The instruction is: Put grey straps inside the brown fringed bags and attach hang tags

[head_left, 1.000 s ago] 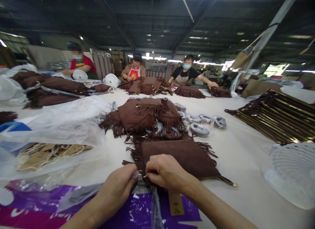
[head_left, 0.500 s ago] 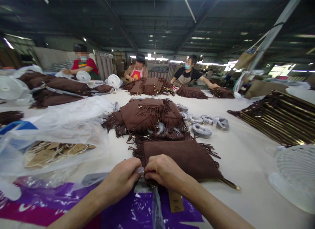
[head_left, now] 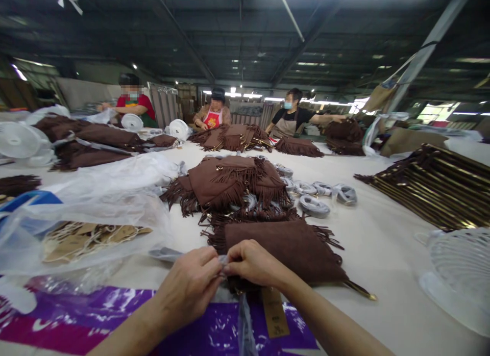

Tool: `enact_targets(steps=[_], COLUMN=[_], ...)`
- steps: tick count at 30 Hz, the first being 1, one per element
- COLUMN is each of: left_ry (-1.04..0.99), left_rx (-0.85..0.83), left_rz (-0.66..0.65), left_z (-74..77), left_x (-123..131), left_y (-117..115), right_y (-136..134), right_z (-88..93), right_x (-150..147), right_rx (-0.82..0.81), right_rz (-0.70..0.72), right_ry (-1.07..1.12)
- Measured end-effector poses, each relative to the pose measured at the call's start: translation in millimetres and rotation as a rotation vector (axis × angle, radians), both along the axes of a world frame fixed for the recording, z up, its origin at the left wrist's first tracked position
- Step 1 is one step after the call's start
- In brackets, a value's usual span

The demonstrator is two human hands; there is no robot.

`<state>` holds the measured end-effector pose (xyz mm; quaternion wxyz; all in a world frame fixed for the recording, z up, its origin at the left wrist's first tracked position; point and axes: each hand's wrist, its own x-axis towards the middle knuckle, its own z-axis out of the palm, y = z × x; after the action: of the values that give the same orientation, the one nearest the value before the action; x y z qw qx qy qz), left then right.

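A dark brown fringed bag [head_left: 283,249] lies flat in front of me, its gold-tipped zipper pull [head_left: 369,295] pointing right. At its near left corner both my hands meet, fingers pinched together. My left hand [head_left: 193,279] is closed on a greyish plastic-wrapped strip [head_left: 164,254], which sticks out behind it. My right hand [head_left: 250,264] is pinched on the same wrapping, right beside the left fingertips. The exact spot they grip is partly hidden by the fingers. A kraft paper tag [head_left: 274,315] hangs below the right wrist, next to a wrapped grey strip [head_left: 245,325].
A pile of fringed bags [head_left: 229,180] and several wrapped coils [head_left: 314,205] lie ahead. Left is a clear bag of tags [head_left: 88,238]; purple plastic [head_left: 206,325] lies beneath my arms. Right are stacked gold-edged pieces [head_left: 432,187] and a white basket [head_left: 459,274]. Three co-workers stand across the table.
My left hand has turned, its back now facing up more, and the grey strip shows further out behind it. Across the table, the right co-worker's outstretched arm has lifted a brown bag.
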<state>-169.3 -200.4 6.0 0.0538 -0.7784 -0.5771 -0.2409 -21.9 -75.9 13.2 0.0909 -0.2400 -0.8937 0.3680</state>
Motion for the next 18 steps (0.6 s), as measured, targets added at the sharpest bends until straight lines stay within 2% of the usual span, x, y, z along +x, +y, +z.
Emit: enact_targets(steps=[3, 7, 12, 15, 18], left_ry=[0.086, 0.154, 0.155, -0.036, -0.426], left_rx=[0.031, 0.114, 0.187, 0.069, -0.146], left_rz=[0.068, 0.137, 0.143, 0.126, 0.102], left_z=[-13.7, -29.2, -36.0, -29.4, -14.2], left_x=[9, 17, 22, 20, 11], left_y=[-9, -3, 5, 4, 3], right_y=[2, 1, 0, 3, 7], right_z=[-1.5, -1.9, -0.3, 2.6, 7.7], right_x=[-2, -3, -4, 0, 9], right_rx=[-0.013, -0.006, -0.008, -0.04, -0.188], right_rz=[-0.013, -0.003, 0.001, 0.009, 0.034], right_ry=[-0.028, -0.029, -0.022, -0.008, 0.021])
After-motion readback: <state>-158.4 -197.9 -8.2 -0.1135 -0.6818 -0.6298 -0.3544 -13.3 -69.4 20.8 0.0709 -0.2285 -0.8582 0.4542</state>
